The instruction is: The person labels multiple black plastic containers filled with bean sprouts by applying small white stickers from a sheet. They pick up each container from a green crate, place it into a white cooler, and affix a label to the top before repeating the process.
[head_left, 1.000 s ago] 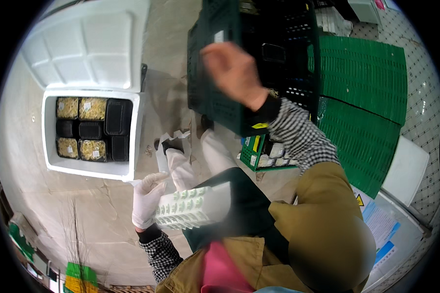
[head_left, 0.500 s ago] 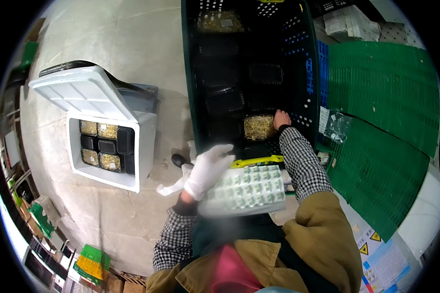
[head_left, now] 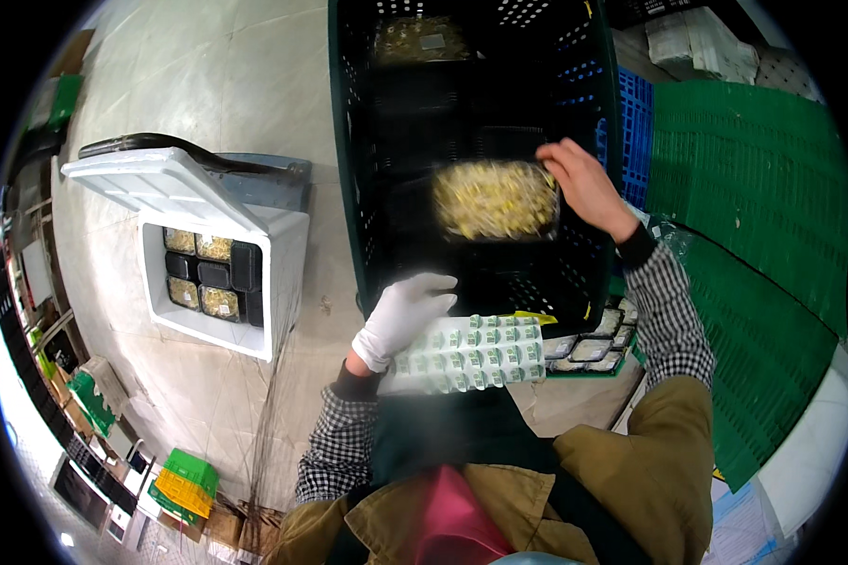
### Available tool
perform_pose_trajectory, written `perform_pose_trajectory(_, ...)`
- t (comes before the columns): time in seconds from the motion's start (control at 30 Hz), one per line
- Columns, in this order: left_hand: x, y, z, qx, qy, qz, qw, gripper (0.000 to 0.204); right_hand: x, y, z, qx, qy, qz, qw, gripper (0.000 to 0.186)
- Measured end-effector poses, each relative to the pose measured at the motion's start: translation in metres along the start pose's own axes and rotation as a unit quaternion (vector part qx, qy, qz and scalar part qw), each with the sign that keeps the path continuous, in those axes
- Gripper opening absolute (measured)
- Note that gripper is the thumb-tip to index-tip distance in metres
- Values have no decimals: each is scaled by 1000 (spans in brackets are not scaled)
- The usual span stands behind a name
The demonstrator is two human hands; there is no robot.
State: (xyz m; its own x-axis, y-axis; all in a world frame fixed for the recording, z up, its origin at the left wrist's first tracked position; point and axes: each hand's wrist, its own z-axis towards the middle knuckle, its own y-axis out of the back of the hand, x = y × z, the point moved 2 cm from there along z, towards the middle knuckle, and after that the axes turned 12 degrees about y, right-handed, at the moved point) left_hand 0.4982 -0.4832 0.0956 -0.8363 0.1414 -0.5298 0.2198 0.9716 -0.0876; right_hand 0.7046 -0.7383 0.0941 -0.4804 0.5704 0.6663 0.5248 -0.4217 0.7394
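At right hand (head_left: 588, 192), oblong plastic sprout pack (head_left: 496, 201)

There are two hands (head_left: 400, 322) (head_left: 589, 193), one sticker sheet (head_left: 476, 353), one foam box (head_left: 287, 268).

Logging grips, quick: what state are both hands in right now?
Left hand: beside the label sheet; grip can't be told.
Right hand: closed on the edge of the sprout tray.

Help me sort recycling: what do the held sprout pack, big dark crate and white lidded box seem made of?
Sprout pack: probably clear plastic; sprouts show through; blur hides its finish.
Crate: likely moulded plastic, dullish; regular holes pierce it.
White box: perhaps matte foam, given thick walls; hard plastic possible.
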Motion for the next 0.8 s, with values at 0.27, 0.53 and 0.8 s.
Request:
perform_pose_trajectory(0.27, -16, -2, -7, 2, -8, -60, 998, 33, -53, -84, 128, -55, -35, -76, 995, 40)
perform_pose_trajectory(0.53, -51, 56, -33, 33, -12, -291, 956, 33, 72, -95, 69, 322, 83, 456, 826, 48)
perform_pose_trajectory(0.8, -16, 112, -55, -63, -82, -297, 949, 33, 137, -131, 47, 341, 22, 583, 737, 65)
